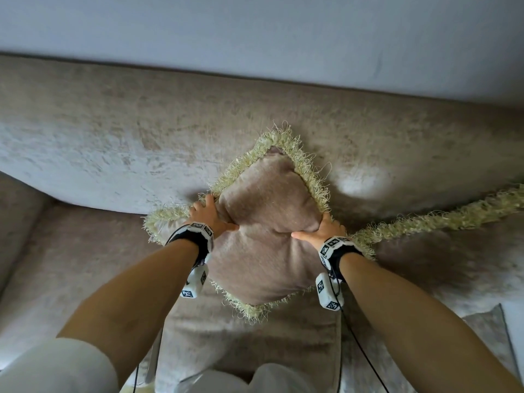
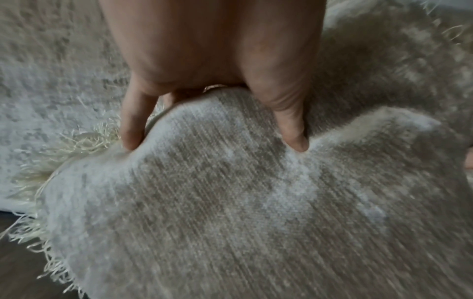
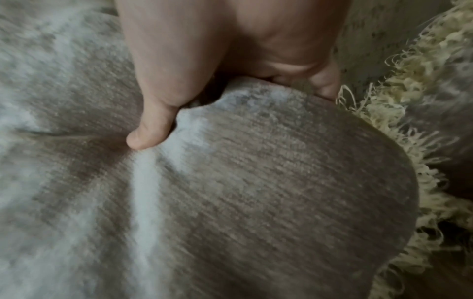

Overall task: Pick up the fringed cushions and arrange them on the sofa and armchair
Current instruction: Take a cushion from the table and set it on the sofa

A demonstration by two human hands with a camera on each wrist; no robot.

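A taupe velvet cushion [image 1: 263, 222] with pale yellow fringe stands on one corner against the sofa backrest [image 1: 113, 143], like a diamond. My left hand [image 1: 211, 215] grips its left corner, thumb pressed into the front face and fingers behind. My right hand [image 1: 321, 232] grips the right corner the same way. In the left wrist view the left hand [image 2: 212, 121] pinches the cushion [image 2: 230, 202] edge. In the right wrist view the right hand [image 3: 230, 101] pinches the cushion [image 3: 256, 182], fringe to the right. A second fringed cushion [image 1: 442, 217] lies on the right.
The sofa seat [image 1: 85, 279] spreads below the cushion, with a seat seam near the middle. A pale wall [image 1: 255, 32] rises behind the backrest. Part of a sofa arm [image 1: 17, 217] shows at far left. Cables hang from both wristbands.
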